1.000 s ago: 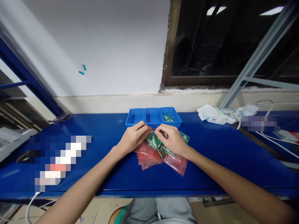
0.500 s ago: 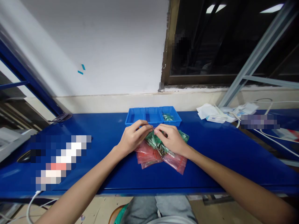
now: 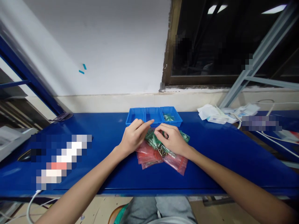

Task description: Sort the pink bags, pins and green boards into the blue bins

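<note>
My left hand [image 3: 133, 137] is over the left part of a pile of small bags, its index finger pointing right and its other visible fingers curled. The thumb and whatever lies under that hand are hidden. Close beside it, my right hand [image 3: 171, 140] is closed, thumb and fingertips pinched together; anything between them is too small to make out. Beneath both hands lie green plastic bags [image 3: 153, 142] and translucent red plastic bags [image 3: 149, 158]. Several thin metal pieces [image 3: 161, 150], perhaps screws or pins, show in the middle of the pile.
Three joined blue bins [image 3: 153, 115] stand behind the hands; the right one contains green bags [image 3: 168, 117]. White papers and packets [image 3: 213, 114] lie at the back right among cables. A blurred-out object with a white cable [image 3: 30, 202] is at left on the blue table [image 3: 112, 177].
My left index finger has lifted and straightened to the right, and the left fingertips have parted from the right hand's. The right hand and the bags have barely moved.
</note>
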The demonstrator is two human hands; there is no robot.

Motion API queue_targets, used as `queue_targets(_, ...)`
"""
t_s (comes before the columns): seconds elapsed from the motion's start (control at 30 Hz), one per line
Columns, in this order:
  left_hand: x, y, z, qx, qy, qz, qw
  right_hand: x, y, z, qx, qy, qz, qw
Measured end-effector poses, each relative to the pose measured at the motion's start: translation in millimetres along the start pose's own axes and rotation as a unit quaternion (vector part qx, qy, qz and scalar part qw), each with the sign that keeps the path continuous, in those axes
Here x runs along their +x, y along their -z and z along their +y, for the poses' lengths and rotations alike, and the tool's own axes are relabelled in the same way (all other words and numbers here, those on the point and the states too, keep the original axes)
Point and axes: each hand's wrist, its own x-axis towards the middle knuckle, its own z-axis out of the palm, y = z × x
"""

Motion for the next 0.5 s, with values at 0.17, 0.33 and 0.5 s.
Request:
queue_targets(0.17,3.3,2.6,5.1,-0.083,0.032,-0.005,0.996,0.4,-2.5,2.2,0.003,-0.018,0.010,1.000)
queue_targets(0.33,2.0,1.5,6.9,-0.116,0.043,-0.024,0.992,-0.4,-2.4,3.7,-0.003,0.001,0.018,1.000)
queue_targets(0.5,2.1,2.3,1.4,-0.087,0.069,-0.049,0.993,8.5,6.1,13.7,-0.114,0.050,0.021,0.992)
